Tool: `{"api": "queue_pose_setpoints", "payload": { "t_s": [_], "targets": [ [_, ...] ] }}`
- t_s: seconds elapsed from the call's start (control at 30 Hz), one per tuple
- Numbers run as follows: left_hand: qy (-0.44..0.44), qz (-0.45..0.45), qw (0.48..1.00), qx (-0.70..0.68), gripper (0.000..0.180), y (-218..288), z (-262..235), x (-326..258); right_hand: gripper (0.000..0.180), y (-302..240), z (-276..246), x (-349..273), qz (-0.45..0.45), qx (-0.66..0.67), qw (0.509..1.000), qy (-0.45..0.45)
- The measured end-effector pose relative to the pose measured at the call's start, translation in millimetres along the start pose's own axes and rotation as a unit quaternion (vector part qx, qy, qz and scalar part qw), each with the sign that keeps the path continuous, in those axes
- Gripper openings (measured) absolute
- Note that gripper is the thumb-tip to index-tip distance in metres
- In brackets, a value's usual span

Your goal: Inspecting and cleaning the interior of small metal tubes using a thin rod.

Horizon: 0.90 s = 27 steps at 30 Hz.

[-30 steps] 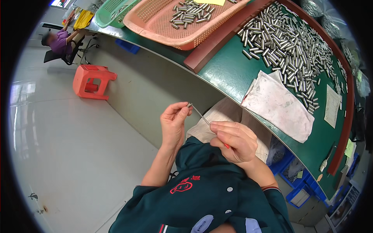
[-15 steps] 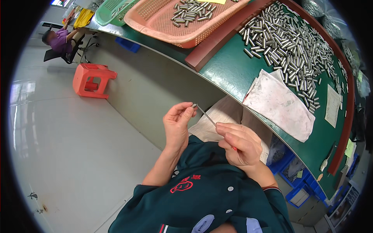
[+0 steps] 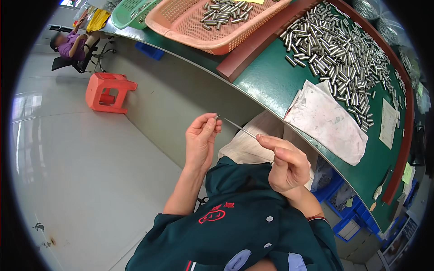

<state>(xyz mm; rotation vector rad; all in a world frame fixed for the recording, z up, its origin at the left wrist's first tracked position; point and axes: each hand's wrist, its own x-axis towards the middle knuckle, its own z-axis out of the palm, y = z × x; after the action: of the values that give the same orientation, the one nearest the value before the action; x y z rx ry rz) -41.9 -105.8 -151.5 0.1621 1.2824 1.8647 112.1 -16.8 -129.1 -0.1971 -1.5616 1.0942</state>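
The right hand (image 3: 289, 165) is pinching a rod (image 3: 241, 129), its tip pointing just short of the cylinder (image 3: 218, 116) the left hand (image 3: 200, 137) is gripping. Beyond them the table (image 3: 266, 81) edge is curving, a cloth (image 3: 330, 124) lying along it; floor (image 3: 90, 171) is spreading left toward a stool (image 3: 95, 94).

Counter (image 3: 266, 86): divided by a bar (image 3: 246, 56). Left of the bar, a near basket (image 3: 239, 39) holds loose cylinders (image 3: 221, 15); a far basket (image 3: 124, 19) sits further left. Right of the bar lies a cylinder pile (image 3: 341, 58), a cloth (image 3: 327, 122) before it, a paper slip (image 3: 388, 124) to the cloth's right. Stool (image 3: 96, 92) on the floor (image 3: 90, 167), left. Before the counter, a rod (image 3: 239, 127) lies between left hand (image 3: 201, 140) and right hand (image 3: 289, 165).
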Motion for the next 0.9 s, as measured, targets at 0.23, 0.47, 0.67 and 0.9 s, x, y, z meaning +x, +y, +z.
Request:
{"api": "queue_pose_setpoints", "payload": {
  "t_s": [0.23, 0.47, 0.67, 0.9],
  "targets": [
    [-0.014, -0.005, 0.999, 0.032, 0.013, -1, 2, -4, 0.01, 6, 7, -1, 0.026, 0.027, 0.999, 0.034],
    [-0.024, 0.009, 0.998, 0.05, 0.012, -1, 2, -5, 0.008, 9, 9, -3, 0.039, 0.028, 0.998, 0.049],
    [-0.058, -0.034, 0.998, -0.013, 0.012, 0, -9, -3, 0.008, 17, 5, -6, 0.01, 0.009, 0.993, 0.116],
    [-0.042, -0.057, 0.996, -0.045, 0.011, -5, -15, -3, 0.01, 12, 7, -11, 0.027, 0.092, 0.992, 0.076]
  ]
}}
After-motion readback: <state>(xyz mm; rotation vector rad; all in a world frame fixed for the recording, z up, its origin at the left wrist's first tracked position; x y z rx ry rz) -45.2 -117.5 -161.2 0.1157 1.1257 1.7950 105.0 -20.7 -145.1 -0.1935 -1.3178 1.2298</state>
